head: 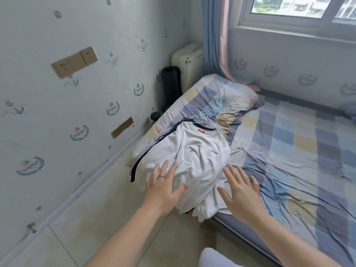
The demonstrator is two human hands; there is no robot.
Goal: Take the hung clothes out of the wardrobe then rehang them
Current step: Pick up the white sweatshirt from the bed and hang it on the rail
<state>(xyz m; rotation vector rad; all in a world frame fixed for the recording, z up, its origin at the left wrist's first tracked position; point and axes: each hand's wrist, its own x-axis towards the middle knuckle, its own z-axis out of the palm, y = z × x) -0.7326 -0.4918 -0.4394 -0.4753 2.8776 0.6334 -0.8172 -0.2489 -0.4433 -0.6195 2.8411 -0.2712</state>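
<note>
Clothes: white T-shirts [196, 157] are lying piled on the near left corner of the bed [289, 151], with wire hangers [207, 117] sticking out at the far end.
Left hand [163, 182]: reaching over the pile's near left edge, fingers spread, gripping nothing.
Right hand [240, 189]: reaching over its near right edge, likewise spread and gripping nothing.
Pillow [221, 97]: lying just beyond the hangers.

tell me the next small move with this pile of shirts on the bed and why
Probably reach one hand forward and grip the bunched hanger hooks, so the pile lifts together for rehanging. The white T-shirts lie stacked on the bed corner, on their hangers, hooks pointing toward the pillow. The left hand and right hand are open at the pile's near edge, holding nothing.
</note>
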